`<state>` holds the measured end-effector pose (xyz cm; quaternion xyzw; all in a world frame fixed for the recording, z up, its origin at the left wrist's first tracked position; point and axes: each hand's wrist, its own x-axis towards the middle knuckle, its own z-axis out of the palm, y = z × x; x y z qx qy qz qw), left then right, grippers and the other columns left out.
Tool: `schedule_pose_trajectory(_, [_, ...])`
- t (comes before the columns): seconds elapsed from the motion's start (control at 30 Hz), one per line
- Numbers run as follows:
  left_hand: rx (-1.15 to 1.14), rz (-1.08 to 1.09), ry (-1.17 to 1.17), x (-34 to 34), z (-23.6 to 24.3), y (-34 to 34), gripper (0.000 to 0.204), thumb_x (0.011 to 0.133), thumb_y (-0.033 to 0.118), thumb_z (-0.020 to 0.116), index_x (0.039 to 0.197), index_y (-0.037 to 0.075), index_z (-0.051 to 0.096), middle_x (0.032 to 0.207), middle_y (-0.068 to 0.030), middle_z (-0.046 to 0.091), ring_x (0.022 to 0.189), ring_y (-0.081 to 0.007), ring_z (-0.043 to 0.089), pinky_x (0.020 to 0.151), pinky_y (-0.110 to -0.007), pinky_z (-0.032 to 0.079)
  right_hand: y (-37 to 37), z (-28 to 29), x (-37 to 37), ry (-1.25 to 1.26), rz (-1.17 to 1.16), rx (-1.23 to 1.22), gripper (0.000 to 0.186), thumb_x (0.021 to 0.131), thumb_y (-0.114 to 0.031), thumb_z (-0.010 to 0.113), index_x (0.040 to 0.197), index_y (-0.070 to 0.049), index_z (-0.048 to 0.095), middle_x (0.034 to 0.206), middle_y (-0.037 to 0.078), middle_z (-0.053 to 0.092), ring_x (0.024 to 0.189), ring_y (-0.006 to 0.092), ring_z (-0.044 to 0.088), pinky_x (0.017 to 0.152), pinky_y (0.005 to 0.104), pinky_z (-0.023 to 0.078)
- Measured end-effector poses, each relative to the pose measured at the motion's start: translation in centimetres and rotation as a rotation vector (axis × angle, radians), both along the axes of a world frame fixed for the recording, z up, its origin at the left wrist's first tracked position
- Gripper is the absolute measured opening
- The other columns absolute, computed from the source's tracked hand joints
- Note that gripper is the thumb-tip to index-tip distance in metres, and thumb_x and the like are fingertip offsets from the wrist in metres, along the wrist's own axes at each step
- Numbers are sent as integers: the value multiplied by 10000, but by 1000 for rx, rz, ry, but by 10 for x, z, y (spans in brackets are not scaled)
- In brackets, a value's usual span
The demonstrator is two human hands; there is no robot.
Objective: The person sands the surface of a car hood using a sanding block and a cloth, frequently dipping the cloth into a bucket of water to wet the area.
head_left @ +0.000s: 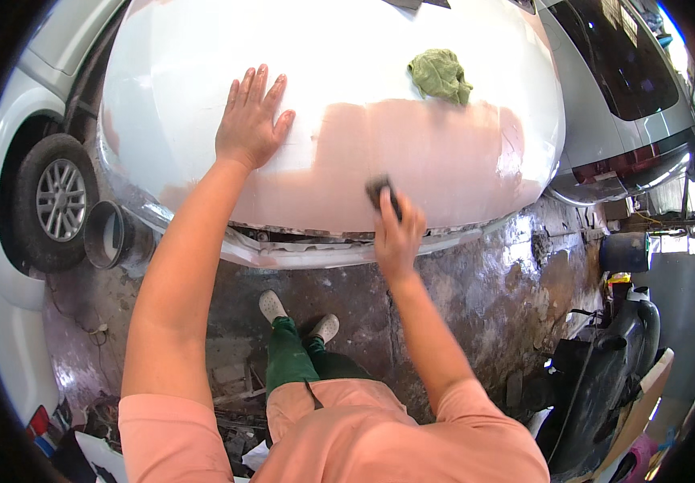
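A white car hood (202,48) with pinkish-brown filler patches (420,161) spreads out in front of me. My left hand (252,121) lies flat on its white part, fingers spread. Near the hood's front edge, my right hand (400,229) grips a dark sanding block (383,196) held over the filler patch; its underside is hidden. A crumpled green cloth (439,76) rests on the hood just beyond the patch.
On the left stands a white vehicle with a wheel (53,203), a dark bucket (110,235) beside it. A grey car (613,80) is parked at the right. Black plastic car parts (605,378) and a dark drum (625,252) stand at lower right on the wet-looking floor (484,298).
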<state>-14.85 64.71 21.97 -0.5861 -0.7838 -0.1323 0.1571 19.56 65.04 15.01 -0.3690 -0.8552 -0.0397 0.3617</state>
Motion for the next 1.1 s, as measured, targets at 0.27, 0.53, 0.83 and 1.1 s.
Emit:
schedule_pose_trajectory(0.27, [23, -16, 5, -8, -3, 4, 631, 1085, 471, 483, 1655, 218, 387, 1753, -129, 277, 1630, -309, 232, 1349, -477, 158, 59, 59, -64, -35, -33, -71, 435, 974, -168, 682, 1409, -184, 677, 1326, 120, 623, 1118, 364, 583, 968, 515, 485])
schedule_pose_trajectory(0.53, [23, -36, -10, 1, 3, 6, 635, 1082, 459, 488, 1657, 212, 384, 1754, -140, 269, 1633, -311, 221, 1348, -479, 160, 72, 67, -52, -21, 11, -54, 452, 948, -175, 706, 1399, -199, 688, 1334, 66, 624, 1137, 342, 575, 980, 500, 470])
schedule_pose_trajectory(0.83, [75, -64, 49, -11, -6, 5, 636, 1063, 446, 522, 1625, 162, 428, 1717, -190, 326, 1607, -386, 257, 1328, -529, 191, 13, 20, 2, -1, 5, 0, 481, 910, -139, 717, 1385, -207, 699, 1325, 52, 631, 1113, 317, 574, 960, 470, 478])
schedule_pose_trajectory(1.1, [121, -122, 44, -3, -12, 17, 638, 1058, 451, 534, 1619, 162, 441, 1714, -189, 333, 1604, -387, 265, 1326, -532, 192, 132, 105, -90, -11, -56, -118, 433, 961, -207, 699, 1393, -205, 682, 1318, 67, 648, 1158, 346, 585, 995, 497, 482])
